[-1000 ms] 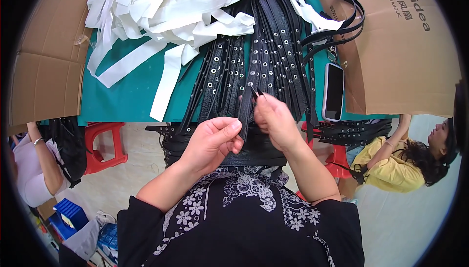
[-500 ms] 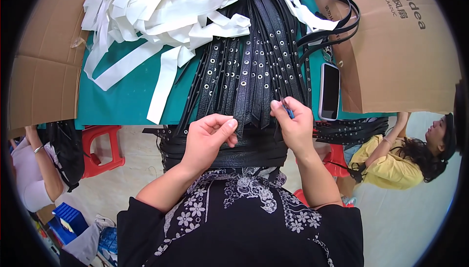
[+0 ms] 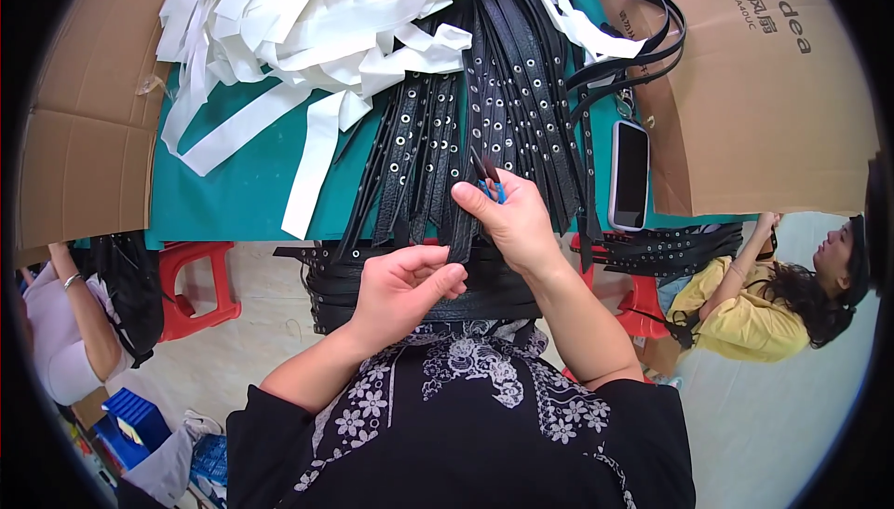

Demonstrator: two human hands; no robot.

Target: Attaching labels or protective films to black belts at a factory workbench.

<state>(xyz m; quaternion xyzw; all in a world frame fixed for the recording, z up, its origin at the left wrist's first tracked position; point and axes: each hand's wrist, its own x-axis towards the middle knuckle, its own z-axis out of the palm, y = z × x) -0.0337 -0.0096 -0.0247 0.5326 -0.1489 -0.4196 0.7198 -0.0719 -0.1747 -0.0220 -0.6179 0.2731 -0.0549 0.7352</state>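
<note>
Many black leather straps (image 3: 407,150) with metal eyelets hang over the front edge of the green table (image 3: 219,206). The end of one strap (image 3: 460,230) is pinched between the thumb and fingers of my left hand (image 3: 405,287). Just above it, my right hand (image 3: 518,227) is closed around small thread snips (image 3: 487,181) with blue handles and dark blades pointing away from me. Its thumb lies against that same strap. My right palm hides part of the handles.
White strips (image 3: 298,15) are heaped at the far left. A phone (image 3: 629,176) lies right of the straps, beside a cardboard box (image 3: 745,118). More cardboard (image 3: 88,155) stands left. Folded black straps (image 3: 335,290) hang before me. People sit both sides, near red stools (image 3: 200,290).
My right hand has moved left with the snips, whose blades now show. My left hand has shifted slightly down and right and now holds a strap end.
</note>
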